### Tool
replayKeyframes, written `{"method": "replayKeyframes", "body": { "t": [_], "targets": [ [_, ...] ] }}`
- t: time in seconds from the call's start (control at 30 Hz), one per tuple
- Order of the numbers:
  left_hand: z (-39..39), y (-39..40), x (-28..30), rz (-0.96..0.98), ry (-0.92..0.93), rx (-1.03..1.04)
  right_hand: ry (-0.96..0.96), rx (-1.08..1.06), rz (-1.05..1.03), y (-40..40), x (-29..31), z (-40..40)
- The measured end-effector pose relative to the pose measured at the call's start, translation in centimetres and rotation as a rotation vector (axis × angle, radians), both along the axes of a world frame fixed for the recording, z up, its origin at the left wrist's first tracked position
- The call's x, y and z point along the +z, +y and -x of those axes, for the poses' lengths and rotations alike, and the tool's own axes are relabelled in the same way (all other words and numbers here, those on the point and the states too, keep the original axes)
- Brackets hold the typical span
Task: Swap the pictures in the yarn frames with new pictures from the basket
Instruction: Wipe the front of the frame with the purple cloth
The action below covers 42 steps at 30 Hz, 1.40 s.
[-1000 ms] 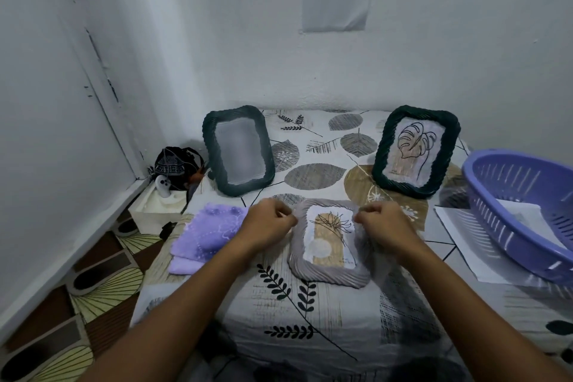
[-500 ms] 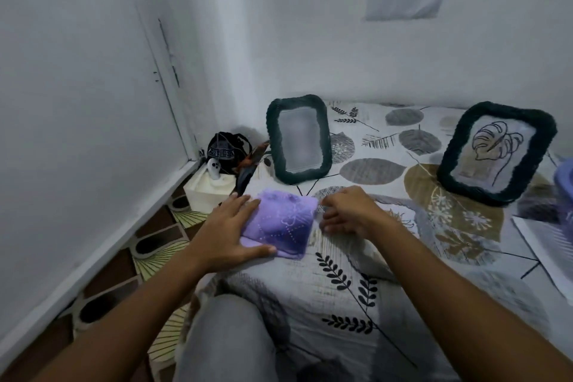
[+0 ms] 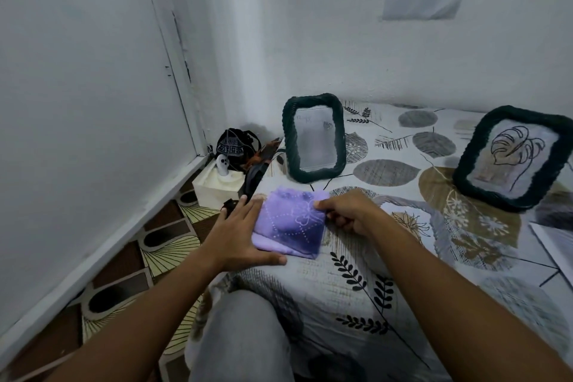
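We see a purple cloth (image 3: 290,220) lying at the left edge of a leaf-print worktop (image 3: 356,282). The left hand (image 3: 240,234) rests flat on its left side, fingers spread. The right hand (image 3: 347,211) pinches its right edge. 2 dark frames stand behind: an empty frame (image 3: 313,136) and a leaf frame (image 3: 514,158). A grey frame (image 3: 412,220), perhaps, lies partly hidden under the right wrist.
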<state>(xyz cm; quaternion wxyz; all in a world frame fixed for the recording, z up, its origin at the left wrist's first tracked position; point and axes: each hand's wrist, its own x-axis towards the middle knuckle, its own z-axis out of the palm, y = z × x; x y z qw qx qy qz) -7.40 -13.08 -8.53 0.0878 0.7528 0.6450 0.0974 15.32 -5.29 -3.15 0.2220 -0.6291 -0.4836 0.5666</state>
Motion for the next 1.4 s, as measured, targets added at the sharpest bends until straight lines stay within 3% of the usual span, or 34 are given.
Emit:
{"method": "replayKeyframes", "body": {
  "t": [0.17,0.43,0.53,0.6,0.83,0.97,1.07,1.2,1.4],
  "targets": [
    [-0.1,-0.1,0.1,0.015,-0.026,0.015,0.251,-0.014,0.04,0.0,0.1,-0.7],
    [-1.1,0.6,0.9,0.023,0.009,-0.014,0.831,-0.071,0.128,-1.6,0.7,-5.0],
    [-3.5,1.4,1.7,-0.003,-0.011,-0.073,1.049,-0.158,0.051,-2.2,1.1,-8.3],
    [-5.8,1.9,2.2,-0.018,-0.017,-0.125,1.097,-0.223,-0.022,-2.5,1.5,-10.7],
    [-12.7,3.2,2.9,-0.007,-0.075,-0.3,0.878,-0.471,-0.334,-3.3,5.0,-19.2],
    [-14.8,3.7,2.4,0.052,-0.075,-0.352,0.628,-0.434,-0.483,-2.4,5.5,-20.3],
    [-15.5,3.7,1.9,0.077,-0.062,-0.374,0.396,-0.335,-0.46,-1.9,4.4,-18.7],
    [-15.6,3.4,1.1,0.058,-0.093,-0.376,0.23,-0.207,-0.447,-1.7,1.9,-16.2],
    [-15.7,3.1,0.8,0.031,-0.12,-0.378,-0.064,-0.12,-0.676,-1.3,-1.3,-14.4]
  ]
}}
